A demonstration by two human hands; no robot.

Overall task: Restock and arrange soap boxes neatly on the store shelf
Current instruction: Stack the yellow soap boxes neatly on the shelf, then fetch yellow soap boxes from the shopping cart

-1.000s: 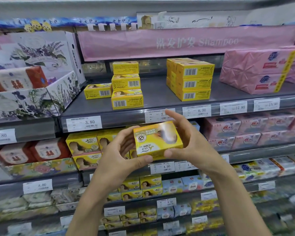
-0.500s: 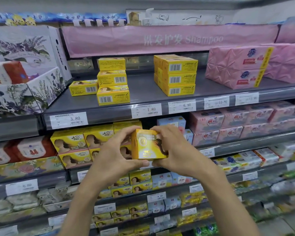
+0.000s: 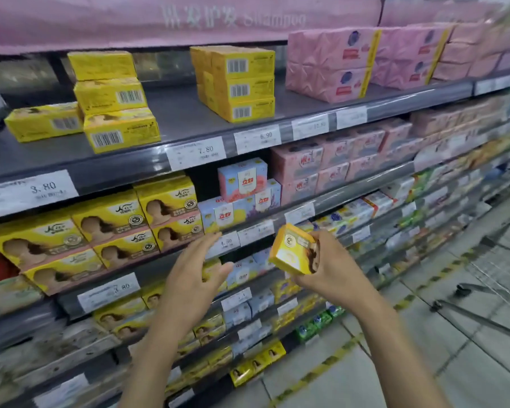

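Right of centre in the frame, the right hand [image 3: 327, 269] grips a yellow soap box [image 3: 292, 251], fingers curled round its far end, holding it tilted in the air in front of the lower shelves and touching none of them. The left hand [image 3: 192, 272] is at centre, just left of the box and apart from it, fingers spread and loosely straight, holding nothing. Its fingertips are in front of a price tag [image 3: 226, 244] on the second shelf edge. On the top shelf [image 3: 124, 169], upper left, is a stack of yellow boxes [image 3: 115, 107] with one more lying beside it, and a neater yellow stack [image 3: 242, 83] is at upper centre. Pink packs [image 3: 327, 66] fill the upper right. On the shelf below, at left, are yellow portrait boxes [image 3: 106, 231], with pale blue boxes [image 3: 242, 184] to their right.
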